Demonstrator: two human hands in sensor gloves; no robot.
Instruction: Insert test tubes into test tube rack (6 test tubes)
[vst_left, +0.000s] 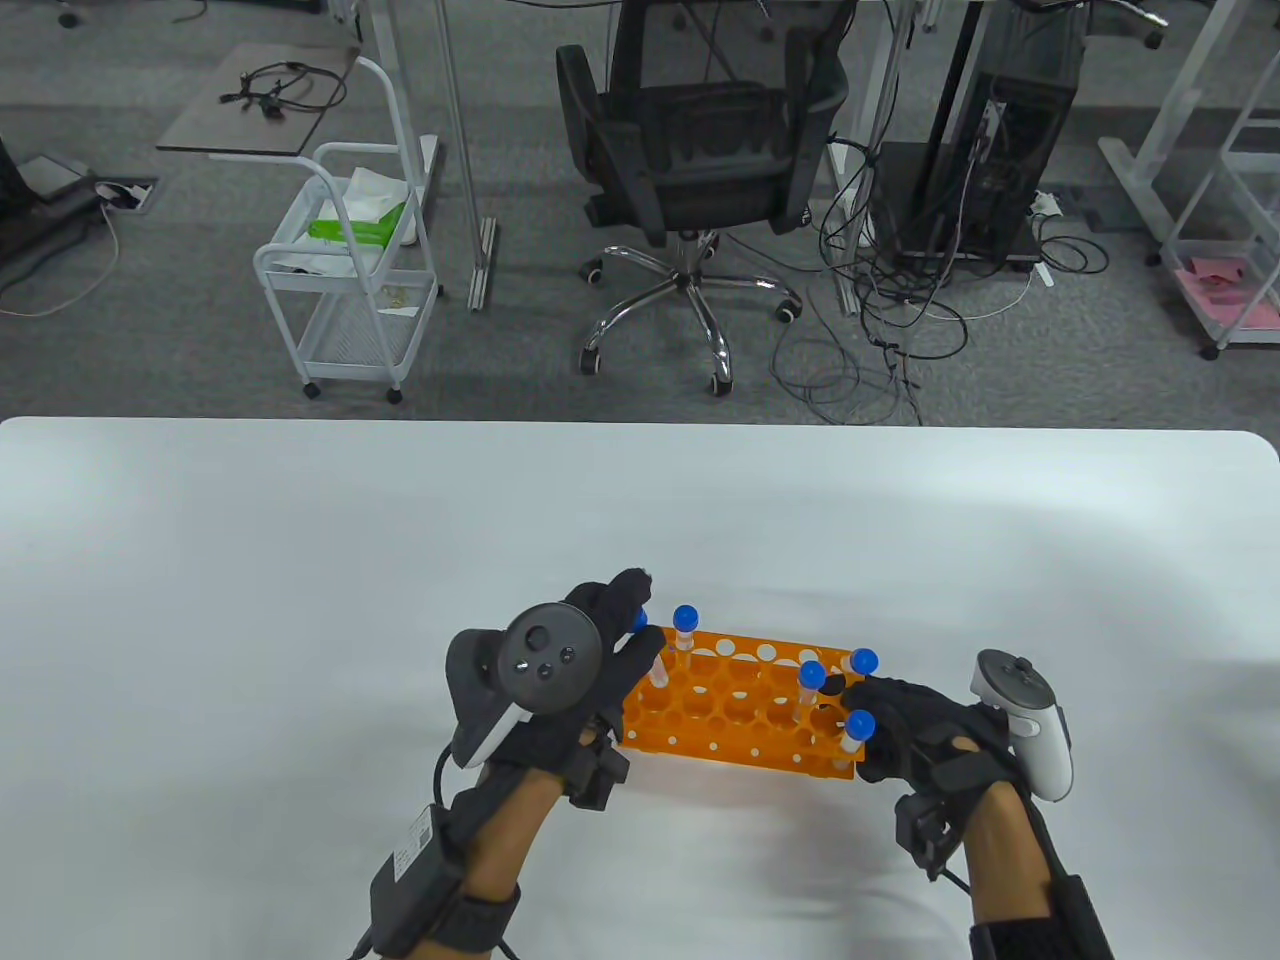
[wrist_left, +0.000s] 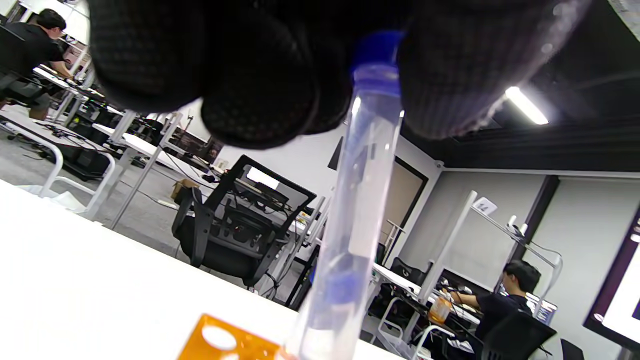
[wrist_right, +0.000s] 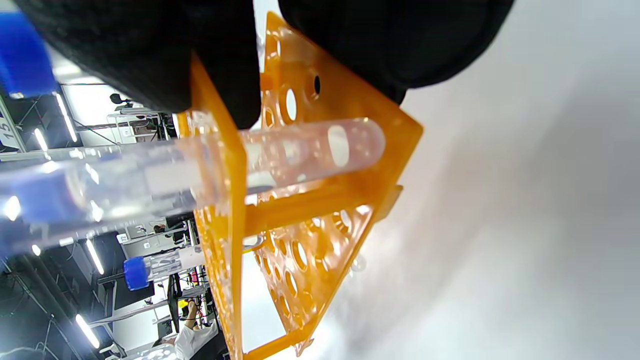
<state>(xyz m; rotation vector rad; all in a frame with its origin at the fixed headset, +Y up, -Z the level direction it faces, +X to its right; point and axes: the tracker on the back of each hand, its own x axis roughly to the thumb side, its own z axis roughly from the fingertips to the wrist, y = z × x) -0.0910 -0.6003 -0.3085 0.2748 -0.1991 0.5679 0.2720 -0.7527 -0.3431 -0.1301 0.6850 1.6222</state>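
Observation:
An orange test tube rack (vst_left: 735, 715) lies near the table's front edge. Several clear tubes with blue caps stand in it: one at the far left (vst_left: 685, 620) and three at the right end (vst_left: 812, 675). My left hand (vst_left: 632, 615) pinches the blue cap of a test tube (wrist_left: 357, 200) from above, and the tube's lower end is at a hole in the rack's far-left corner (wrist_left: 225, 345). My right hand (vst_left: 855, 705) grips the rack's right end (wrist_right: 330, 200), fingers on either side of its top plate, beside a seated tube (wrist_right: 300, 150).
The white table (vst_left: 300, 600) spreads wide to the left, right and back of the rack. Beyond its far edge are an office chair (vst_left: 695, 160), a white cart (vst_left: 350, 270) and floor cables.

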